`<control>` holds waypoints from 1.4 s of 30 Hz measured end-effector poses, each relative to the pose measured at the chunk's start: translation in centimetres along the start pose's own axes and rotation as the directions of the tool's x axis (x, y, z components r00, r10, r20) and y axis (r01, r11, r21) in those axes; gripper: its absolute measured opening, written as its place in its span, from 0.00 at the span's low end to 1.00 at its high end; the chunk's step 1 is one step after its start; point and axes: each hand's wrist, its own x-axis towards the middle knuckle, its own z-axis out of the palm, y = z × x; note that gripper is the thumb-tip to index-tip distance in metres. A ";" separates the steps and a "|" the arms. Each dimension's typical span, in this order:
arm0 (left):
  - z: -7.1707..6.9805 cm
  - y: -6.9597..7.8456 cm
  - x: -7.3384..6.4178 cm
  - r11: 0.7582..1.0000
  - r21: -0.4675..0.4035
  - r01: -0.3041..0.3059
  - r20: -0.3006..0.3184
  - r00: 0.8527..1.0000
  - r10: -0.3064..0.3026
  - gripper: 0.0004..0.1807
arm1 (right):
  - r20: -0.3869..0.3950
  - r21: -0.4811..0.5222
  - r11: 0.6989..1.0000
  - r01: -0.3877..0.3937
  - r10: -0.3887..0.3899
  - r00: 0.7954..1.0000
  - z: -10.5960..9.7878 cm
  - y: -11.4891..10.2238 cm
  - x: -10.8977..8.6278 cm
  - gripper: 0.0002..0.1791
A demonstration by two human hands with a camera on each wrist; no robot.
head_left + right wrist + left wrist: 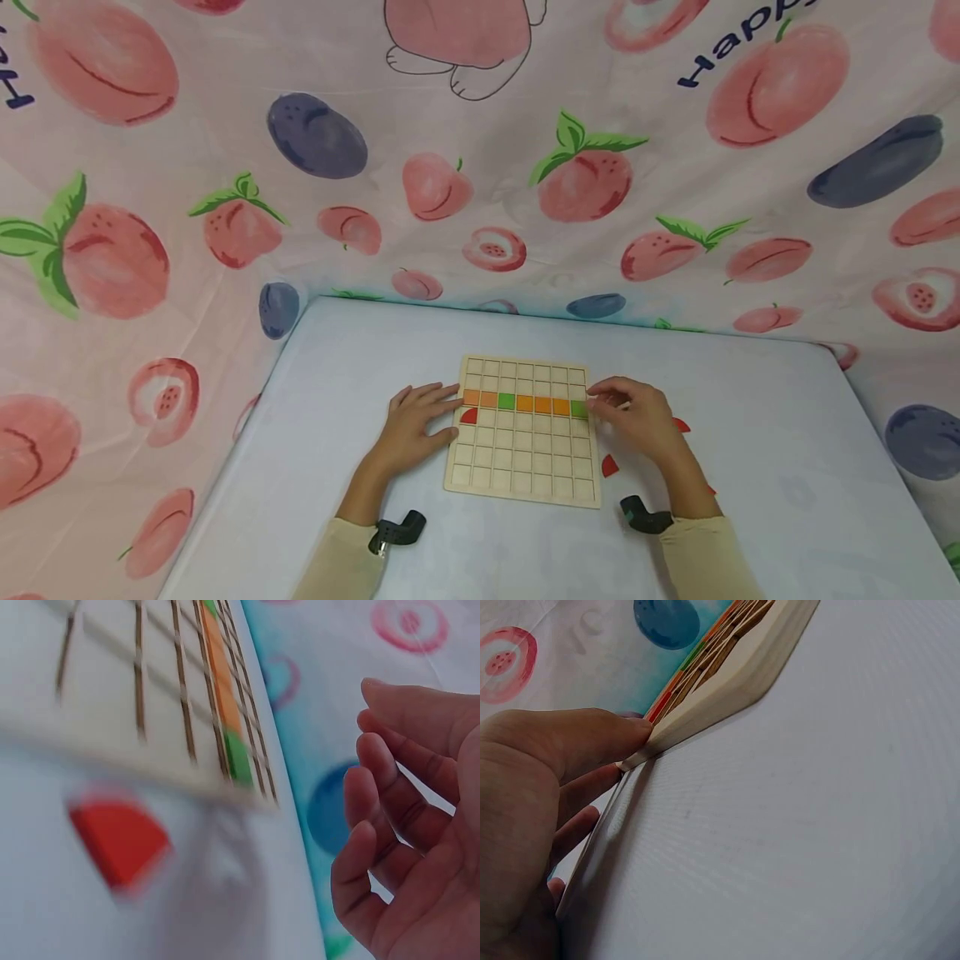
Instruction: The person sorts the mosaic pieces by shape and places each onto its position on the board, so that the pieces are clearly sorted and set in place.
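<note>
On the counter (525, 550): wooden board (521, 458) flat, red piece (610, 466) just beside it. Left hand (411, 427): fingers fairly straight, touching board's left edge. Right hand (637, 417): fingers loosely bent, nothing visible held. Board looks light, stiff; steady by rims. Piece probably slippery; pinch sides.

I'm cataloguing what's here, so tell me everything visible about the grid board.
The grid board looks wooden, pale, with rounded corners and square cells. It lies flat on the table. Orange and green tiles fill one row; a red piece occupies the leftmost cell just below. The left hand touches the board's left edge.
</note>
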 end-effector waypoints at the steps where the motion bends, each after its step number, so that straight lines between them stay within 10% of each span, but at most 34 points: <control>1: 0.0 0.0 0.0 1.000 0.000 0.000 0.000 1.000 0.000 0.27 | -0.009 -0.014 1.000 -0.018 0.018 1.000 -0.6 0.4 -0.2 0.12; 17: 0.1 -0.1 0.0 1.000 0.011 -0.015 -0.032 0.999 0.015 0.27 | -0.108 -0.226 0.968 -0.113 0.090 0.990 -7.1 7.3 -3.0 0.17; 32: -0.1 0.0 0.0 1.000 -0.006 -0.010 -0.016 1.000 0.010 0.27 | -0.014 -0.253 0.934 -0.253 0.258 0.966 -6.8 9.3 -3.2 0.27; 42: -0.1 0.1 -0.1 1.000 -0.006 -0.009 -0.012 1.000 0.009 0.27 | -0.045 -0.270 0.940 -0.210 0.206 0.978 -6.4 10.0 -3.1 0.23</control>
